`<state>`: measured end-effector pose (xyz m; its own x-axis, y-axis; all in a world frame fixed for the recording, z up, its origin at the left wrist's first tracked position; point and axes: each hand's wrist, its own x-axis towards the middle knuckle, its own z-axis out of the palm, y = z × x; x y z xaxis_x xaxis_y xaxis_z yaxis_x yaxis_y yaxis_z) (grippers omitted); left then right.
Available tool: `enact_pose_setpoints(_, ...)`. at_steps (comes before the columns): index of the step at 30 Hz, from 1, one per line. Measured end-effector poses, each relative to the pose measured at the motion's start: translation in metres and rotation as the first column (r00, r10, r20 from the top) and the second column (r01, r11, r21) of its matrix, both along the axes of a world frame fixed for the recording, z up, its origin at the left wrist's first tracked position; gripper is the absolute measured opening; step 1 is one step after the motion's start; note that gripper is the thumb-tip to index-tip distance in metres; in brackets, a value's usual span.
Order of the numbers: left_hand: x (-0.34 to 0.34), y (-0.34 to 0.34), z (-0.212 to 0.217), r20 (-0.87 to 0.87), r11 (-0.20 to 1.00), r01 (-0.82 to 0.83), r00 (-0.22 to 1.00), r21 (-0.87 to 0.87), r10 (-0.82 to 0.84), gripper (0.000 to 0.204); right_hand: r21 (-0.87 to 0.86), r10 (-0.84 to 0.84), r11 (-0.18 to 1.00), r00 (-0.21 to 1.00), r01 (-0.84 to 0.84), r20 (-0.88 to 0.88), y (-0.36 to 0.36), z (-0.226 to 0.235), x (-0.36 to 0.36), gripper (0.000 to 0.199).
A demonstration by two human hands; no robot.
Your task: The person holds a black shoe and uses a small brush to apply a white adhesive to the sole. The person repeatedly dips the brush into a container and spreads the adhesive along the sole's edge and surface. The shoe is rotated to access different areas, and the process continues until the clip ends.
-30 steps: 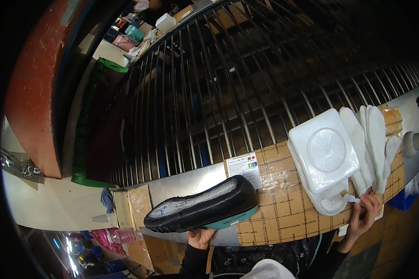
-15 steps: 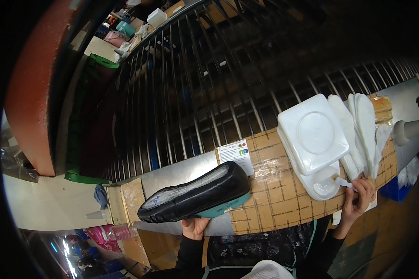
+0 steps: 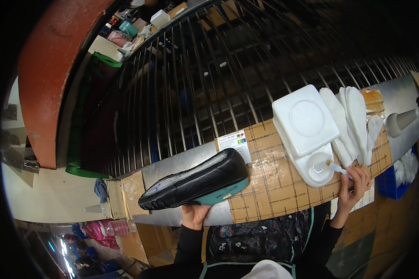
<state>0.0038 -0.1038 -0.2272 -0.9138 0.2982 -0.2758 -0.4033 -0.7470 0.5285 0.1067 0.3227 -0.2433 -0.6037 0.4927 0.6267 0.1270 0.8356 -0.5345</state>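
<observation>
We have the black shoe upper (image 3: 205, 181) fitted over a teal shoe last (image 3: 223, 194), bottom up above the near left part of the tabletop (image 3: 172, 171), its edge already turned in around a pale underside that bears no outsole. Our left hand (image 3: 195, 216) grasps the last from below, its fingers partly hidden. Our right hand (image 3: 354, 183) pinches a white-handled brush (image 3: 342, 171), its tip at the round cup (image 3: 320, 168) of the white dispenser (image 3: 306, 120), well apart from the shoe. We judge the brushwork unfinished; whether the underside is coated, we cannot tell.
</observation>
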Motion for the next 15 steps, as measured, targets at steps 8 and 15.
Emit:
enact_pose_setpoints(8,0.0013,0.0007,0.0027,-0.019,1.000,0.001,1.000,-0.017,-0.002,0.104,-0.010,0.005,1.000,1.000,-0.005,-0.001,-0.0006,0.0017,0.0001,0.017)
enact_pose_setpoints(15,-0.0004,-0.0004,0.0016,-0.042,0.999,0.027,0.999,-0.030,-0.028,0.102,0.005,0.007,1.000,1.000,-0.007,0.004,-0.0002,0.0006,0.0003,0.018)
